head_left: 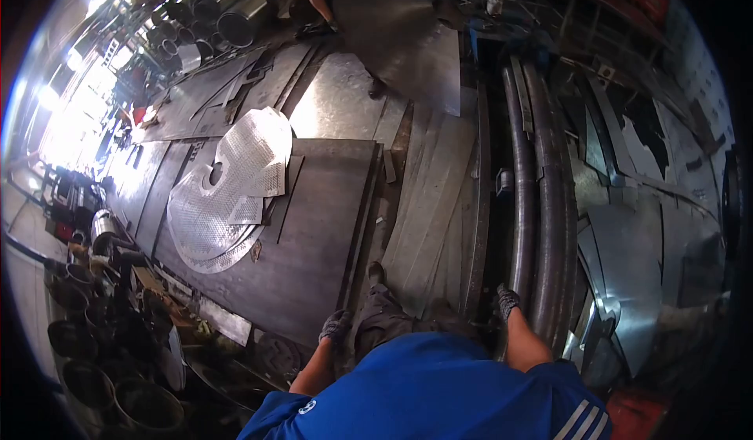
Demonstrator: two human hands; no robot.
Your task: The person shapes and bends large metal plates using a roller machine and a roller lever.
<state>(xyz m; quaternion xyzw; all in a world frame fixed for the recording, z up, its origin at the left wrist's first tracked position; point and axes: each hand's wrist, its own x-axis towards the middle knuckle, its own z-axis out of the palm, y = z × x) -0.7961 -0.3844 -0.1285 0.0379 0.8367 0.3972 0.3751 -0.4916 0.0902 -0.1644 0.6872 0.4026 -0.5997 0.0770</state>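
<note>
Head view looks forward and down, wide-angled

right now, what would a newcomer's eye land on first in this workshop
Probably the shiny, patterned, rounded metal pieces on the dark sheet, left of centre. Then the person's bright blue shirt at the bottom, and the long metal cylinders running up the right side.

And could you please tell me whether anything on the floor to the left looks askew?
Yes, the curved, patterned metal sheets look askew: they overlap unevenly on the flat, dark metal sheet, with their edges and corners out of line.
</note>
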